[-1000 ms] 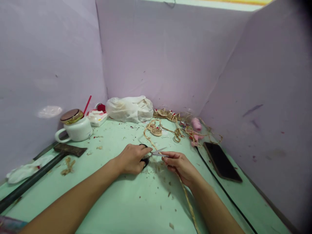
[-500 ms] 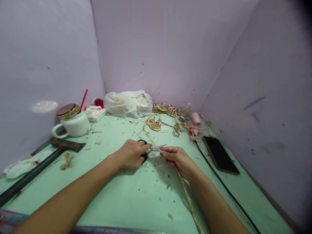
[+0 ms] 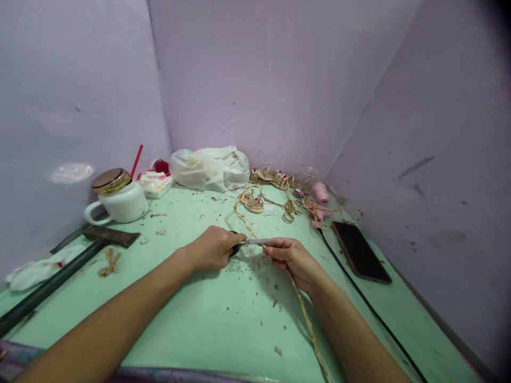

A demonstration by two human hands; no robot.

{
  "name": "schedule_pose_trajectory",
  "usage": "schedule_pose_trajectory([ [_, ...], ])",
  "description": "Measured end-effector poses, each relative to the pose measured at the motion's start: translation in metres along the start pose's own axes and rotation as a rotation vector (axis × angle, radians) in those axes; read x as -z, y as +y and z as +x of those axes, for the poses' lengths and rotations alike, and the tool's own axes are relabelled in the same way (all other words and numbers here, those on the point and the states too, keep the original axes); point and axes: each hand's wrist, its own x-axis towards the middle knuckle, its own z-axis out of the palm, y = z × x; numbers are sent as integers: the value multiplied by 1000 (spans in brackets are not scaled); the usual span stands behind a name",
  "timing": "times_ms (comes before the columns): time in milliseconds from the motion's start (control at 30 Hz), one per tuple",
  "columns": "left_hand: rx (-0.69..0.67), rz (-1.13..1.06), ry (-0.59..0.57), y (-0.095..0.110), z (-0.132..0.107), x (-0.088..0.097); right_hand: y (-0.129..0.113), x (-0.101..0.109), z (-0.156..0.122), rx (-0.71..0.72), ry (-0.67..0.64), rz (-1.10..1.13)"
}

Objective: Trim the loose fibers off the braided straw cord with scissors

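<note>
My left hand (image 3: 213, 248) grips the black handles of a pair of scissors (image 3: 252, 242), whose blades are closed and point right. Right beside the blade tips, my right hand (image 3: 293, 259) pinches a braided straw rope (image 3: 307, 324). The rope trails from that hand toward me along the pale green table (image 3: 207, 324) and also runs back from the scissors to a tangle of braided straw pieces (image 3: 275, 199) at the rear. Small straw clippings lie scattered under both hands.
A white mug with a gold lid (image 3: 115, 199) stands at the left. Nearby lie a hammer (image 3: 67, 268), a white cloth (image 3: 32, 271) and a white plastic bag (image 3: 209, 167). A dark phone (image 3: 359, 250), a black cable (image 3: 371, 314) and pink thread spools (image 3: 320, 194) sit right. Lilac walls close three sides.
The scissor blades, open a second ago, have closed at the rope by my right fingers. The view has tilted slightly; both hands stay in much the same place.
</note>
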Motion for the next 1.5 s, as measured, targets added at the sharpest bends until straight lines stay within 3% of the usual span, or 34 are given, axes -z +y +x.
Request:
schedule_pose_trajectory([
  [133,98,-277,201,-5,2,0,-1,-1,0,-31,44,35],
  [267,476,-834,457,-7,10,-2,-1,-2,0,-55,41,46],
  [400,817,-1332,506,1,18,-5,1,-3,-3,-74,-13,29],
  [633,889,-1564,515,15,38,-17,4,-3,-5,-114,-148,-35],
  [867,832,-1626,597,20,41,-22,6,-8,-7,-117,-233,46],
  [1100,756,-1623,640,35,36,-19,15,-11,0,-3,-63,39],
  [1233,797,-1575,631,32,38,-21,15,-13,0,42,-21,1],
  [1400,793,-1442,567,19,32,-19,6,-9,0,20,125,-49],
  [1500,626,-1060,482,11,18,-11,-1,-2,1,16,224,-44],
])
